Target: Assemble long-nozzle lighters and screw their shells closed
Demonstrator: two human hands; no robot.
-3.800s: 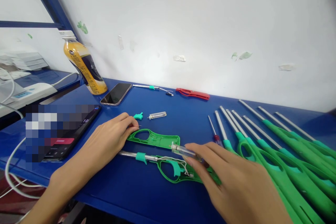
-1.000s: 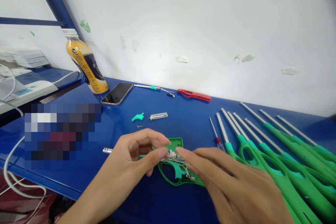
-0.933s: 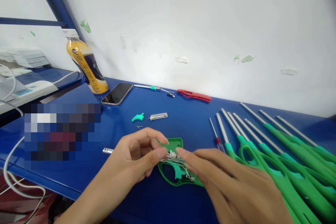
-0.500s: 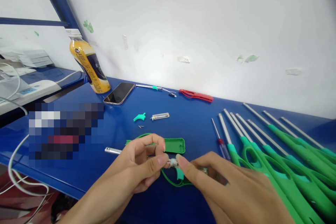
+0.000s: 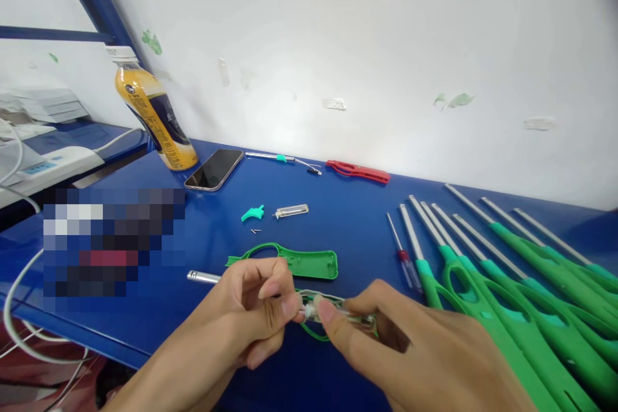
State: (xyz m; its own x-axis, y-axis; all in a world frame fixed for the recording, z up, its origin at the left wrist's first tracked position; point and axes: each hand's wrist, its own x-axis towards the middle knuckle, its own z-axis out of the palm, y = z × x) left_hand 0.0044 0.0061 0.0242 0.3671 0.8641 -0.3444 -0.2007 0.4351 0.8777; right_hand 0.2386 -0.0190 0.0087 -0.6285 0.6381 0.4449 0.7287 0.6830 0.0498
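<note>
Half-hidden clear canister (image 5: 363,319) tight in right hand (image 5: 410,342), left hand (image 5: 258,317) at nozzle (image 5: 309,310), grip unclear.

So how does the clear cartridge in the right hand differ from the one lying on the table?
The held cartridge is pinched in the right hand and partly hidden; the loose cartridge lies in full view. The held cartridge has the left hand at its white end; the loose cartridge lies apart from both hands. Both are clear and narrow.
</note>
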